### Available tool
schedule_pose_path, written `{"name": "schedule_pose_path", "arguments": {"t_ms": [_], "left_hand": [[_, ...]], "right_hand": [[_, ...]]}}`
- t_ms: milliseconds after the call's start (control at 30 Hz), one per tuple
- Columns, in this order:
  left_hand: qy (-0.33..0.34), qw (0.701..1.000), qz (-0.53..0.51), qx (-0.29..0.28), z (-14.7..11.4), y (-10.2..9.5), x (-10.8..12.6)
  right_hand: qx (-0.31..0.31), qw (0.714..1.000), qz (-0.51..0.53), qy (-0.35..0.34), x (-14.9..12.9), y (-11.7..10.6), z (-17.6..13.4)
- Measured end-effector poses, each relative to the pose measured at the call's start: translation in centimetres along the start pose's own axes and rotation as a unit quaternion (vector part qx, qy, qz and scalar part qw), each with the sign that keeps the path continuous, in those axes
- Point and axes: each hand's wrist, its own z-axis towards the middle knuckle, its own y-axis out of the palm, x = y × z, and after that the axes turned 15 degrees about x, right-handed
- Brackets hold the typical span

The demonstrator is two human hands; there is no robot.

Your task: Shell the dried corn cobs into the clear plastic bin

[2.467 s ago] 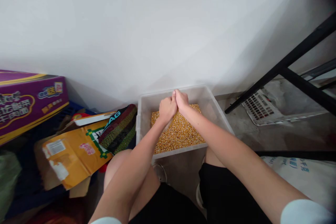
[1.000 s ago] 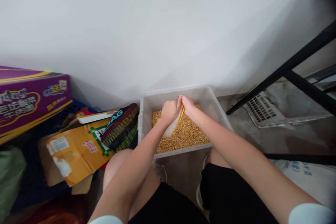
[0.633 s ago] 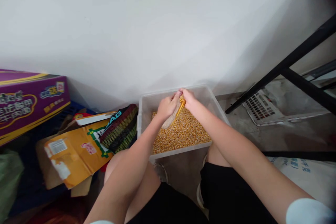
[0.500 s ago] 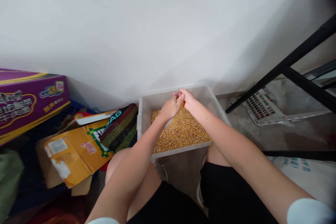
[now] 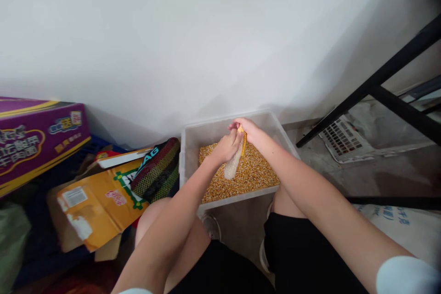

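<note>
Between my hands is a corn cob [image 5: 233, 168], its pale, stripped side facing up and a strip of yellow kernels left along the right edge. My right hand [image 5: 250, 129] is closed around the cob's far end. From the left, my left hand [image 5: 228, 146] grips the cob with its fingers pressed on it; the fingertips are partly hidden. Below both hands is a translucent plastic bin [image 5: 197, 135], holding a thick layer of loose corn kernels [image 5: 258, 167]. The cob's lower end tilts toward me over the kernels.
Left of the bin lie a mesh bag [image 5: 160, 172], a flattened yellow carton [image 5: 99, 206] and a purple box [image 5: 41, 142]. A black metal frame [image 5: 365, 87] slants up on the right, with a white plastic basket [image 5: 344, 140] behind it. A white sack [image 5: 396, 225] lies lower right.
The cob has turned, so its bare pale side now shows where yellow kernels were visible. My left hand has shifted slightly down and right along it; my right hand stays near the same spot.
</note>
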Motion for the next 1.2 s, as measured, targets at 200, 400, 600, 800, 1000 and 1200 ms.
{"name": "schedule_pose_path", "arguments": {"t_ms": [200, 400, 600, 800, 1000, 1200], "left_hand": [[-0.055, 0.998, 0.005, 0.035, 0.7, 0.4, -0.6], [-0.040, 0.995, 0.048, 0.082, 1.1, 1.1, -0.5], [-0.015, 0.997, 0.001, 0.075, 0.9, 1.8, -0.7], [-0.049, 0.988, -0.093, 0.115, 2.0, 2.1, -1.0], [-0.095, 0.983, 0.043, 0.150, 2.1, 1.6, 0.3], [-0.051, 0.980, 0.157, 0.109, 1.9, 1.1, 0.8]], "right_hand": [[0.016, 1.000, -0.010, -0.013, 0.1, 0.7, -0.1], [0.050, 0.998, 0.024, -0.021, 0.2, 1.3, 0.0], [0.041, 0.998, 0.046, -0.001, -0.6, 0.2, 0.3], [0.032, 0.999, 0.040, 0.010, -1.0, 0.1, 0.6], [0.064, 0.997, 0.031, -0.031, -0.7, 1.5, -0.3], [0.097, 0.994, 0.054, 0.004, -0.5, 1.9, -1.1]]}}
